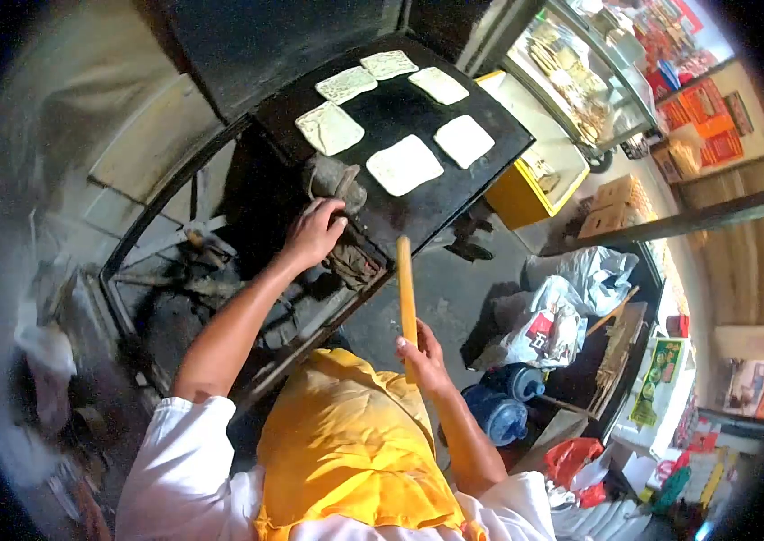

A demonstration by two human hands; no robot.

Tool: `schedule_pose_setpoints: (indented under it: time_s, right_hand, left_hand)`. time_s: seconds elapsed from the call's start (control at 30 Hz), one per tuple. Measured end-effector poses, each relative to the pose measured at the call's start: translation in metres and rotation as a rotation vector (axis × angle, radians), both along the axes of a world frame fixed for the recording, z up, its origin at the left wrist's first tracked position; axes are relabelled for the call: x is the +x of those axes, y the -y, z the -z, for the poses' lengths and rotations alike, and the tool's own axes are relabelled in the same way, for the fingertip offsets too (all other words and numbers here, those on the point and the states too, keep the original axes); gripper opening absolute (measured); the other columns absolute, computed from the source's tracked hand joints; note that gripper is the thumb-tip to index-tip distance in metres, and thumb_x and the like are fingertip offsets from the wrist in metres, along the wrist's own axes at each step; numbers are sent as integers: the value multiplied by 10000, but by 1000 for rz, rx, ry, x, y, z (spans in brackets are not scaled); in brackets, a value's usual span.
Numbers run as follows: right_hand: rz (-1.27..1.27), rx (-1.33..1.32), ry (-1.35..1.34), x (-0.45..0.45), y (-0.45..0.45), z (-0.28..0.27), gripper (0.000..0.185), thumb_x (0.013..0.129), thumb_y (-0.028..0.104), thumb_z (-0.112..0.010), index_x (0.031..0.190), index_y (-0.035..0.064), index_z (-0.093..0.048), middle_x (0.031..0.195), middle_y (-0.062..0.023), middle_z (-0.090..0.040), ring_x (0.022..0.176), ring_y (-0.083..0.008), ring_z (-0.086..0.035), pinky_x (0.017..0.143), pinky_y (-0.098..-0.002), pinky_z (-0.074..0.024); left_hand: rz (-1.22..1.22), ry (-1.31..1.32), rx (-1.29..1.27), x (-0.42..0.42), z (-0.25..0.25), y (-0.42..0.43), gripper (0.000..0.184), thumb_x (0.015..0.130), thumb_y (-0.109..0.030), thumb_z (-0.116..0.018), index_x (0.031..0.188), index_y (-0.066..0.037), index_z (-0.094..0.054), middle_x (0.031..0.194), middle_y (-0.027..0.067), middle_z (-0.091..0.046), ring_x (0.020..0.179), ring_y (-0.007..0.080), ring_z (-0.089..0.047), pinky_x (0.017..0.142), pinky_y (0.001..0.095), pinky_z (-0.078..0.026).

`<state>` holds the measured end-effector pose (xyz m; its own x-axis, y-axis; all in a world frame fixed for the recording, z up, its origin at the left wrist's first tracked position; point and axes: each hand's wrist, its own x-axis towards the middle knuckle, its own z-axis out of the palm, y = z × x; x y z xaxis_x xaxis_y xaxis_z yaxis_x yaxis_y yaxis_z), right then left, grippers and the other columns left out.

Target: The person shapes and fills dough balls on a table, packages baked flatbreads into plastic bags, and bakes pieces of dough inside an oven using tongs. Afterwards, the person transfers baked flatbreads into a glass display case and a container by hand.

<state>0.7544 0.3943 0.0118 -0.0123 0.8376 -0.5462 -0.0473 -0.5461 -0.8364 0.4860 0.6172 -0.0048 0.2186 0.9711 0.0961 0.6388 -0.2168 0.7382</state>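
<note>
While the right hand point(425, 361) grips the yellow stick point(407, 302) near its lower end, left hand point(316, 233) is partly curled at the dark pot point(337, 183) on the griddle point(400, 215) corner; can't tell if gripping. Six flatbreads point(405, 166) lie spread on the griddle.

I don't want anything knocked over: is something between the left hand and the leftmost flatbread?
Yes: a grimy, rounded object sits at the edge of the griddle, between the left hand and the leftmost flatbread.
</note>
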Motion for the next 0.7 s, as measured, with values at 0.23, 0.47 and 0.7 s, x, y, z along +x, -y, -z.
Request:
schedule_pose_setpoints:
  time_s: [0.23,0.47,0.7]
  right_hand:
    - [4,-185,133,-6,-8,-14,752,900,390,-699,1415,-78,-415,1205,-170,-610,949,-205,-602,802,-356,-505]
    - [223,-270,44,-38,23,-31,354,987,357,-563,1050,9,-538,871,-72,-611,721,-152,-572,649,-323,-491]
    - [264,-292,-14,-36,-10,-55,357,972,274,-569,1187,-8,-526,941,-75,-627,789,-167,-619,714,-318,-533]
  left_hand:
    - [204,-384,224,2,13,-94,571,892,-344,-675,1373,-90,-500,1311,108,-547,1273,300,-463,1081,504,-295]
    - [203,-363,296,-4,22,-105,212,907,-305,-619,914,-94,-609,972,89,-615,1021,283,-567,965,487,-362]
    - [166,-390,240,-27,20,-79,192,923,-291,-594,912,-100,-607,969,83,-613,1021,278,-562,965,486,-357]
